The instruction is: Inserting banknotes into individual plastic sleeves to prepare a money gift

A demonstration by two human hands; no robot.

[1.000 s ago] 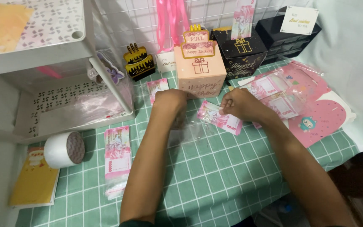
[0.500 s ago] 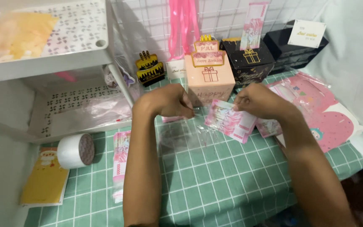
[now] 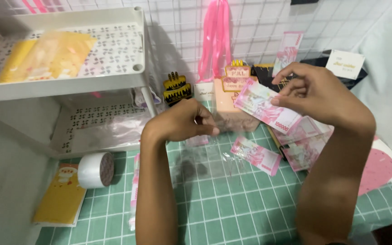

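Since the earlier frames the right hand (image 3: 316,93) has risen from the mat, lifting one pink banknote (image 3: 266,106) clear of the surface; the left hand (image 3: 184,120) has stayed low.

Left to right: one white two-tier shelf (image 3: 91,84) of perforated plastic, its upper tier bearing yellow and clear packets; one yellow card (image 3: 62,199) lying flat; one roll of clear tape (image 3: 95,170) on its side, cylindrical; one green cutting mat (image 3: 232,204) ruled in white squares.

Left hand: fingers curled narrow, pinching the upper edge of one clear plastic sleeve (image 3: 209,152), thin, glossy and creased, which hangs to the mat.

Centre: one peach box (image 3: 232,97) with a pull tab; pink ribbons (image 3: 216,38) hanging on the white wire grid.

Right hand: thumb and fingertips closed on the raised banknote's right end, the note tilted, above the mat and apart from the sleeve; a second banknote (image 3: 256,155) lies flat on the mat below; further pink notes in sleeves (image 3: 307,145) lie at right, their number unclear.
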